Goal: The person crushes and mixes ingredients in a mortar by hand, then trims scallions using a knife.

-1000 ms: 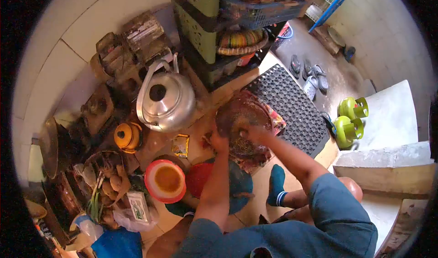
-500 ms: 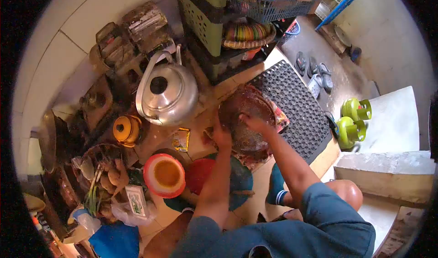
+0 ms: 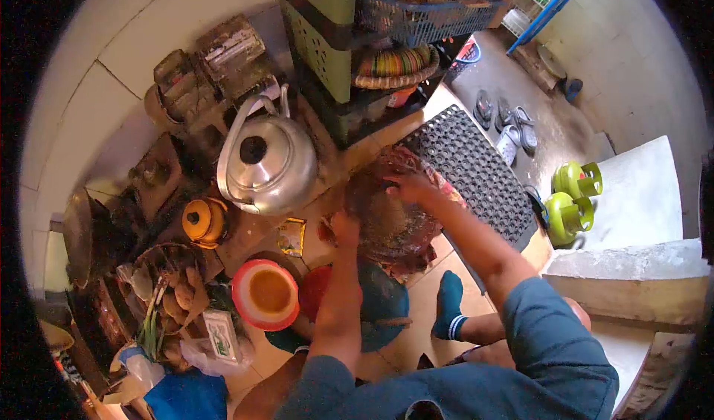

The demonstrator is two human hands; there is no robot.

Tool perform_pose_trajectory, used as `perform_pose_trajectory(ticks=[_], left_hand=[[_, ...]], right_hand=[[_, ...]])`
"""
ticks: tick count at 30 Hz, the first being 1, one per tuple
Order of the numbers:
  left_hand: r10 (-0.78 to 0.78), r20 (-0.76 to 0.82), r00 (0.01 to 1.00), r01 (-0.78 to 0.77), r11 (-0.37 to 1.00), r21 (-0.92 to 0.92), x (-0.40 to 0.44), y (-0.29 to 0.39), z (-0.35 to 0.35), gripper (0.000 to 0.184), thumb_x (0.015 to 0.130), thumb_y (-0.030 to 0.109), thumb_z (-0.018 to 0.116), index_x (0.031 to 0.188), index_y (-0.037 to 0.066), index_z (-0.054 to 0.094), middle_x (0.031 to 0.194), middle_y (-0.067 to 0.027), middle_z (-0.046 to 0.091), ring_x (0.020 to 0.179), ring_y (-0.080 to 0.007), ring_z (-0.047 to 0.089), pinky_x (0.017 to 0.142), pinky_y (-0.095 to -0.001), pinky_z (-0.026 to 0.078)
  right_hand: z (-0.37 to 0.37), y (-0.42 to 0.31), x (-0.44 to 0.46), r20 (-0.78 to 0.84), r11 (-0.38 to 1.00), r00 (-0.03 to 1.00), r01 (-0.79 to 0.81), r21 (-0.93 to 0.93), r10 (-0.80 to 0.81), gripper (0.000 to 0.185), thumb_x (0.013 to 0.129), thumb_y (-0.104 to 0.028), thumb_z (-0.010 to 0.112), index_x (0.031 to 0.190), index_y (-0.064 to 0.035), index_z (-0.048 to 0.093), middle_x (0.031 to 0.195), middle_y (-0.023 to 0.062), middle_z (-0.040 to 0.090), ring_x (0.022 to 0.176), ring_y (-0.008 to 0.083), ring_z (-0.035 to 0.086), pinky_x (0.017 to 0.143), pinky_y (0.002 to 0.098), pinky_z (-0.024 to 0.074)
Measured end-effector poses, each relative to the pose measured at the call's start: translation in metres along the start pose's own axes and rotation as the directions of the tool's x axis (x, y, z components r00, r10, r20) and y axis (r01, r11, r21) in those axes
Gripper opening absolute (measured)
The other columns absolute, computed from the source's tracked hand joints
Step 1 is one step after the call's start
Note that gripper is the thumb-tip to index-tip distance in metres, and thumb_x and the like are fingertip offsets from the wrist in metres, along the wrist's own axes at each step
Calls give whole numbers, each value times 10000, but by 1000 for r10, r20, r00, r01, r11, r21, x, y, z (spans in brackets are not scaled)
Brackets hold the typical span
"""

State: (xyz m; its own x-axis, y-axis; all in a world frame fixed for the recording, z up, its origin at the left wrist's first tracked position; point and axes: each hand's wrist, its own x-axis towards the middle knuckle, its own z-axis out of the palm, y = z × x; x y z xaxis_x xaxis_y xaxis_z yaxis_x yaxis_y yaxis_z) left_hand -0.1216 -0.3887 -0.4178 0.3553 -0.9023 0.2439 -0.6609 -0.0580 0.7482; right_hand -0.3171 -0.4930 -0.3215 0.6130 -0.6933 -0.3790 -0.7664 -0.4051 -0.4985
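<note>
A wide, dark, round vessel [image 3: 383,230], like a wok or a mortar, lies on a reddish patterned cloth [image 3: 420,260] on the tiled floor. It is shaded and blurred, so its contents are hard to make out. At its left rim is my left hand [image 3: 344,228], with the fingers closed on the edge. My right hand [image 3: 409,187] reaches over the vessel from the right, fingers apart, and nothing shows in them. Nearer to me, under my left forearm, are a red bowl [image 3: 314,290] and a dark teal basin [image 3: 387,301].
Leftward stand a large kettle [image 3: 271,163], a small orange pot [image 3: 204,221], a yellow packet [image 3: 291,237] and a red-rimmed bowl [image 3: 242,301] with brownish liquid. A black mat [image 3: 476,175] lies right. Beyond it are green gas cylinders [image 3: 561,219]. A crate rack [image 3: 320,56] rises behind.
My left hand has moved a little toward me and left along the vessel's rim. The fingers of my right hand have spread. The camera view has shifted slightly.
</note>
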Motion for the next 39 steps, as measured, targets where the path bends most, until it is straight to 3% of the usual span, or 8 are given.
perform_pose_trajectory(ticks=[3, 6, 11, 17, 21, 23, 31, 39], left_hand=[[-38, -16, 999, 38, 999, -25, 3, 2, -8, 564, 744, 49, 551, 1285, 138, 419, 760, -228, 597, 682, -399, 579, 620, -483, 457], [-72, -27, 997, 70, 996, -51, 1, 12, -14, 560, 748, 32, 539, 1284, 135, 416, 769, -231, 599, 688, -406, 576, 621, -483, 455], [-93, 68, 993, 98, 992, -79, 14, 36, -35, 569, 753, 26, 531, 1294, 139, 397, 828, -240, 602, 718, -418, 575, 635, -487, 453], [-178, 101, 979, 183, 982, -41, 10, 22, -19, 601, 761, 32, 519, 1323, 165, 352, 829, -241, 601, 722, -411, 582, 617, -484, 445], [-148, 164, 975, 166, 981, -104, 23, 44, -47, 596, 774, 42, 505, 1331, 177, 341, 820, -240, 601, 715, -410, 582, 601, -469, 447], [57, 9, 998, -55, 985, -164, 9, 29, -34, 610, 766, 29, 496, 1335, 175, 334, 803, -239, 600, 693, -410, 578, 594, -473, 443], [-188, 206, 960, 195, 981, -15, 20, 10, -16, 641, 751, 68, 530, 1344, 185, 315, 760, -225, 601, 672, -390, 586, 586, -490, 457], [-102, 67, 993, 117, 952, -284, 20, 46, -45, 588, 777, 142, 544, 1323, 214, 341, 787, -209, 619, 654, -394, 590, 581, -489, 467]], right_hand=[[83, -45, -56, -309, 1000, 951, -11, -24, 3, 466, 839, -351, 498, 1265, -181, 417, 1027, 224, 585, 822, 372, 599, 745, 449, 469], [84, -84, -69, -179, 942, 930, -333, -44, 320, 440, 836, -324, 495, 1240, -155, 451, 1062, 239, 567, 837, 381, 594, 772, 462, 458], [96, 1, -3, -180, 1000, 984, -9, -6, 8, 518, 810, -288, 523, 1291, -154, 388, 1052, 281, 550, 772, 383, 612, 722, 484, 479], [96, -92, -75, -308, 938, 925, -290, -188, 223, 491, 825, -268, 496, 1294, -179, 383, 1004, 247, 577, 867, 381, 596, 747, 476, 476], [82, -39, -19, -223, 962, 945, -263, -74, 241, 527, 837, -309, 506, 1329, -216, 343, 1056, 211, 574, 797, 368, 617, 731, 457, 489], [35, -4, 25, 345, 720, 894, -439, 538, 287, 529, 836, -385, 509, 1315, -211, 369, 1144, 214, 527, 934, 331, 588, 792, 450, 463], [115, -76, -28, -593, 831, 805, -313, -460, -25, 493, 859, -397, 467, 1280, -146, 422, 1304, 204, 393, 1204, 299, 395, 910, 428, 407], [-34, -60, 8, 232, 926, 930, -329, 186, 284, 516, 856, -411, 457, 1282, -124, 414, 1143, 226, 536, 1027, 320, 551, 857, 427, 443]])
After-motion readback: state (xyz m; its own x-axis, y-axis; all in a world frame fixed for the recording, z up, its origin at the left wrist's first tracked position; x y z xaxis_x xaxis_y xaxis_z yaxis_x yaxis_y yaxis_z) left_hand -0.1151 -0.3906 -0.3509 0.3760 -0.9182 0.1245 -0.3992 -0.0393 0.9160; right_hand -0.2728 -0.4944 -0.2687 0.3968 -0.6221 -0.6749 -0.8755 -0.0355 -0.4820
